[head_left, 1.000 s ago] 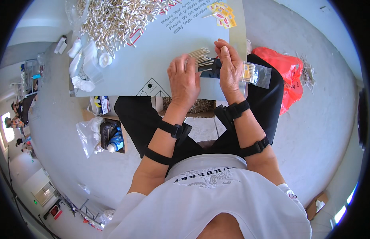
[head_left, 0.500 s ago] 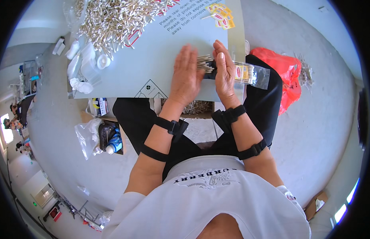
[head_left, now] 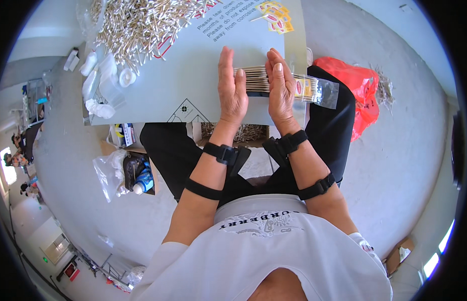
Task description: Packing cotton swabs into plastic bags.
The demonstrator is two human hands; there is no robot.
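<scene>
A flat row of cotton swabs lies sideways on the table between my two hands, its sticks roughly parallel. Upright on its edge at the row's left end stands my left hand, palm inward, fingers straight. My right hand is open in the same way over the row's right part and hides it there. Along the row's near side runs a dark strip. Just right of my right hand is a clear bag with swabs and a yellow card in it, reaching past the table edge.
A big heap of loose cotton swabs covers the table's far left, beside white containers. Yellow cards are fanned out at the far right. A red plastic bag sits on the floor. Below the table is a box of swabs.
My left hand has turned onto its edge and shifted slightly, now at the swabs' left end. The swabs look more evenly lined up and more of them show. My right hand has barely moved.
</scene>
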